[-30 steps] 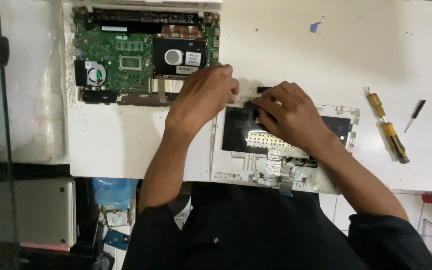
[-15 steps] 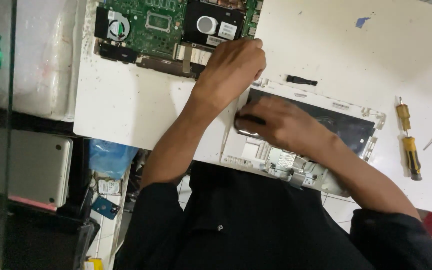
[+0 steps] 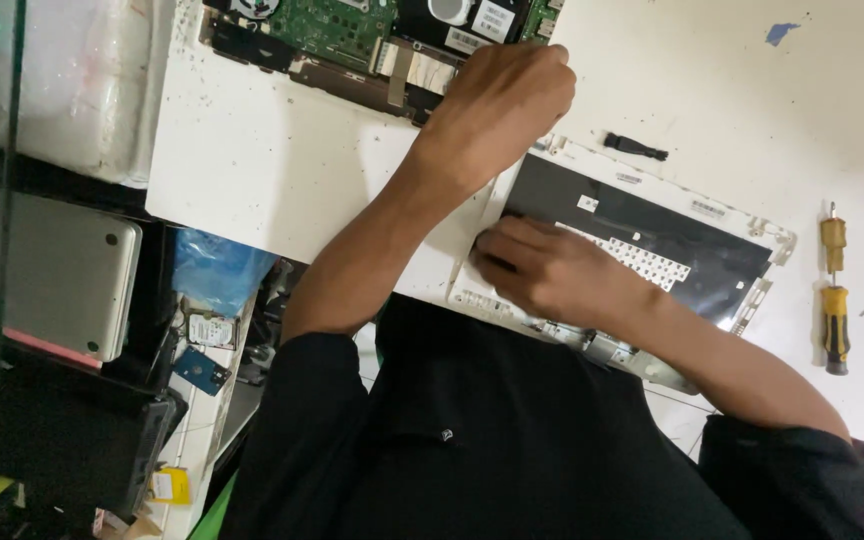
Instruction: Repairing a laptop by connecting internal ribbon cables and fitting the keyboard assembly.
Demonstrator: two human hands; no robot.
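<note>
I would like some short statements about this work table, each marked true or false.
1. The right hand rests on the white laptop cover with black inner sheet. True.
2. The left hand holds the yellow-handled screwdriver. False: it lies untouched on the white table.
3. The green circuit board lies beyond the left hand. True.
4. The small black plastic strip lies on the circuit board. False: on the table.
</note>
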